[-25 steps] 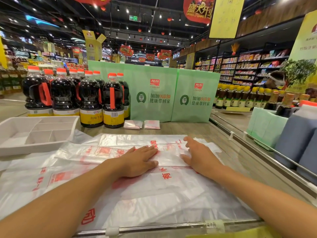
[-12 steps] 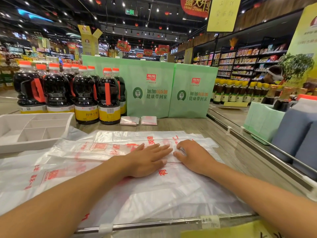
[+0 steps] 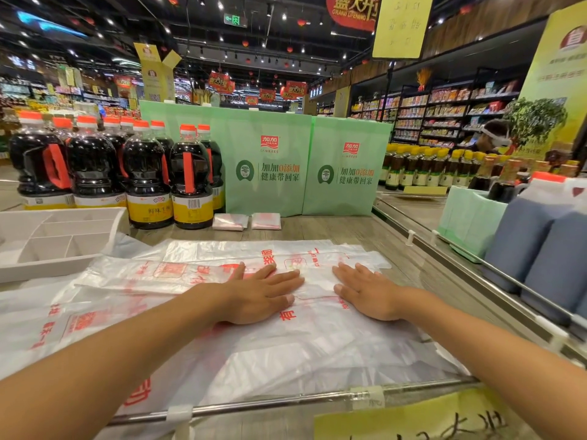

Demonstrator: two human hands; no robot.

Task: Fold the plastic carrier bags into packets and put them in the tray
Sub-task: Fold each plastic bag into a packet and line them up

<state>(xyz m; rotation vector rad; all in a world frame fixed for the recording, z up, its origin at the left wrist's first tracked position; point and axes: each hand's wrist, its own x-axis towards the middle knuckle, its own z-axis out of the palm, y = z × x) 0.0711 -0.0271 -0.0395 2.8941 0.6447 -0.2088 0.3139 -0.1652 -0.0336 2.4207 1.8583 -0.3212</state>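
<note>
Bags (image 3: 95, 319) of thin clear plastic with red print lie spread in overlapping layers over the near part of the wooden surface (image 3: 333, 228), reaching from the left edge of the view to the metal rail (image 3: 286, 403) at the front. The top bag (image 3: 178, 271) lies as a long band running left to right. Both hands press on its right part. The left hand (image 3: 257, 293) lies palm down, fingers straight and pointing right; its grip is wide and flat and holds nothing. The right hand (image 3: 365, 290) lies palm down just beside it, fingers straight and pointing left; its grip is likewise wide and holds nothing. The fingertips of the two hands are near each other but apart, with a printed patch of plastic between them. A white divided tray (image 3: 19, 269) sits at the far left, its near side just beside the edge of the plastic. Two folded packets (image 3: 229, 222) lie side by side on the surface beyond the hands, well apart from the tray, in front of two green paper bags (image 3: 270, 192) that stand upright. Dark bottles (image 3: 190, 179) with orange caps stand in rows left of those, behind the tray.
</note>
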